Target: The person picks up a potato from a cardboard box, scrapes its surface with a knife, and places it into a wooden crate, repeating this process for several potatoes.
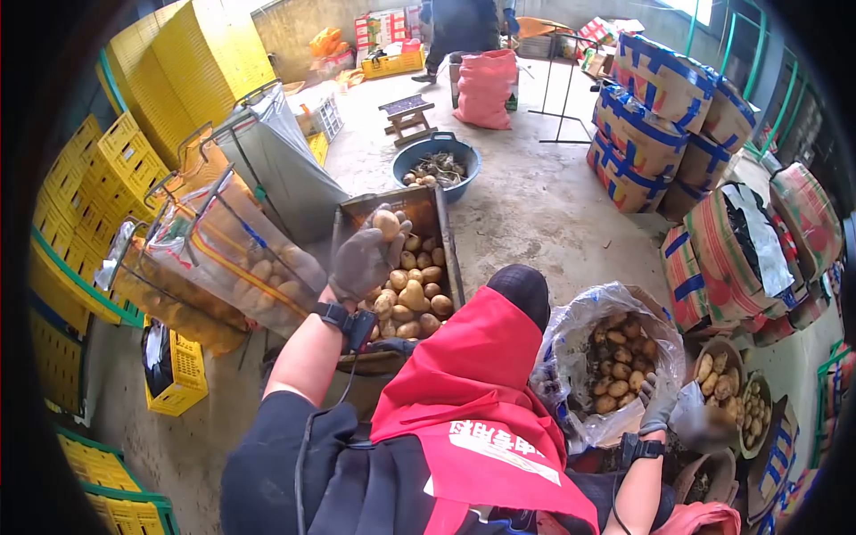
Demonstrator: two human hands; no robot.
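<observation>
My left hand (361, 260), in a grey glove, is closed on a potato (386, 225). It is raised over the left part of a dark crate (452, 259), which holds many loose potatoes (412, 294). At the right, a box lined with clear plastic (557, 357) contains more potatoes (620, 361). My gloved right hand (658, 406) is at the near right edge of this lining, its fingers apart and no potato visible in them. A red apron (481, 374) covers my lap between the two containers.
Mesh sacks of potatoes (267, 267) stand in frames at left, near stacked yellow crates (67, 178). A blue tub (473, 174) and a small stool (406, 116) are ahead. Baskets of potatoes (720, 374) and taped boxes (642, 116) line the right. A person (464, 27) stands at the back.
</observation>
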